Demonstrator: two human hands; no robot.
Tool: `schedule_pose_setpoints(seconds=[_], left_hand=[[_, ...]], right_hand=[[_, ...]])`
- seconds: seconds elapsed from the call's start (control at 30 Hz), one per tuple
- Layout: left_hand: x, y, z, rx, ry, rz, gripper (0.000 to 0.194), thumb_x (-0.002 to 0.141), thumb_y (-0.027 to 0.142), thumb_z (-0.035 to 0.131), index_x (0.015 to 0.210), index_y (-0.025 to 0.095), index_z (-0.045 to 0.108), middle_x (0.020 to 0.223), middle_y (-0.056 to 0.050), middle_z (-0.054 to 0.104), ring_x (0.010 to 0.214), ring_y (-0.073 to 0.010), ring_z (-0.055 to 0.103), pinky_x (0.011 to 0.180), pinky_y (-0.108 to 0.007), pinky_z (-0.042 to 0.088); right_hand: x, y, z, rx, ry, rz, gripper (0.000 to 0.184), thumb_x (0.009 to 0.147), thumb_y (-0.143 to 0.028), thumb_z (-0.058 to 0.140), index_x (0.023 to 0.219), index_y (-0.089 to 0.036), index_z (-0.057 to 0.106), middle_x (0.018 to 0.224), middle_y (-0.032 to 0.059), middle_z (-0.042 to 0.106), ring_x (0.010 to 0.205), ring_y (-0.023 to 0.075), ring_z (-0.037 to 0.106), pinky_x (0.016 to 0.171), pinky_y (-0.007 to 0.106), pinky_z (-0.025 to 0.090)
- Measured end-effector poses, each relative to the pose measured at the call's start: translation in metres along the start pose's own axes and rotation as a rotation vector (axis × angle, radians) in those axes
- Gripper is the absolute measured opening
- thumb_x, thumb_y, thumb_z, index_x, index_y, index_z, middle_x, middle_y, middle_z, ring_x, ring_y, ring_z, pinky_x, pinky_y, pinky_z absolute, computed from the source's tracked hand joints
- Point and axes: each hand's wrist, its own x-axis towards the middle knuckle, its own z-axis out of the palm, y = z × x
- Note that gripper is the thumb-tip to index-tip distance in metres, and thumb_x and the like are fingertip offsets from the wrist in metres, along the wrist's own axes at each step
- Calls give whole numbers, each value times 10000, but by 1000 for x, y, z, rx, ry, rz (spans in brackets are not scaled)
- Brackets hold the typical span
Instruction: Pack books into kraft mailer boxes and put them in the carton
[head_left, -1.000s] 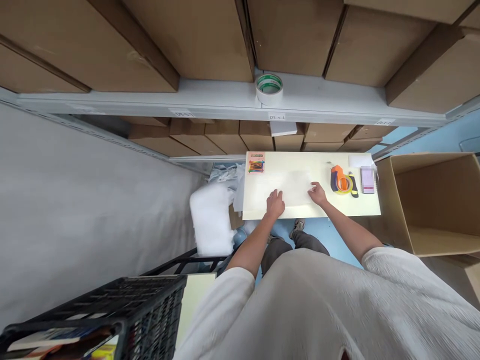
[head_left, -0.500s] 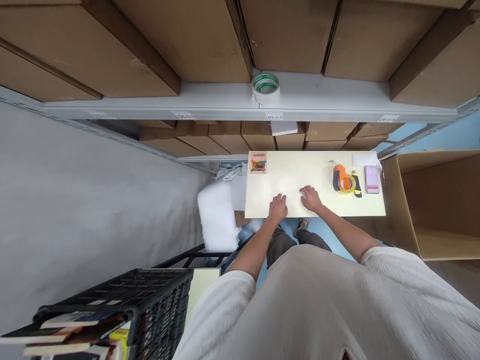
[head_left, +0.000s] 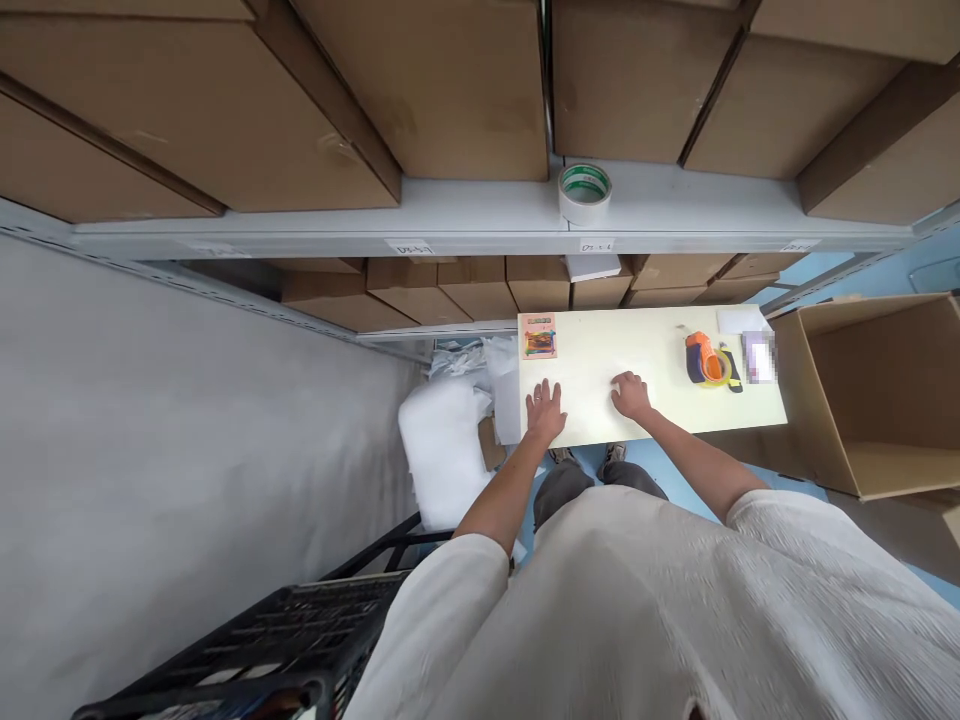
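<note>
My left hand [head_left: 546, 412] lies flat on the left part of a pale tabletop [head_left: 592, 420], its fingers spread and nothing in them. To its right, my right hand [head_left: 631, 395] rests on the same surface with its fingers curled in; no object shows in it. Beyond my left hand, a small pink booklet or card with a colourful picture [head_left: 540, 337] lies in the table's far left corner. Right of my right hand sit an orange tape dispenser [head_left: 699, 357] with a yellowish tape roll and a black-and-yellow utility knife [head_left: 736, 372].
A blurred pale rectangular item [head_left: 760, 357] and white paper [head_left: 741, 320] lie at the table's right end. An open cardboard box [head_left: 885, 390] stands beside it. Boxes fill the shelf [head_left: 480, 205] ahead, with a tape roll [head_left: 585, 195]. White foam wrap [head_left: 442, 450] and a black crate [head_left: 300, 640] are left.
My left hand has slid left and its fingers have spread flat. My right hand stays near its place, its fingers more curled. The view has shifted slightly.
</note>
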Motion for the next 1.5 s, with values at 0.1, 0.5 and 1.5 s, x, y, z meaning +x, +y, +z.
schedule_pose_setpoints(seconds=[0.1,0.5,1.5], left_hand=[[-2,-14,4,18,-35,63,859,993,341,631,1768,232,278,1873,-160,133,1730,-385,132,1390,-599,119],[-6,-17,14,-32,21,106,1030,915,328,775,1787,265,231,1874,-148,136,1726,-405,146,1382,-626,158],[-1,-22,13,-35,-18,96,1021,922,343,772,1784,276,229,1879,-141,115,1734,-378,116,1388,-604,133]], right_hand=[[26,-47,3,131,-2,59,377,1015,-277,558,1367,-223,682,1470,160,638,1351,341,589,1111,460,494],[127,-180,12,276,20,323,464,948,-377,726,1352,-226,554,1448,158,635,1351,340,580,1110,490,459],[89,-76,-25,723,135,96,268,904,-454,602,933,-223,735,915,48,767,895,246,688,852,358,546]])
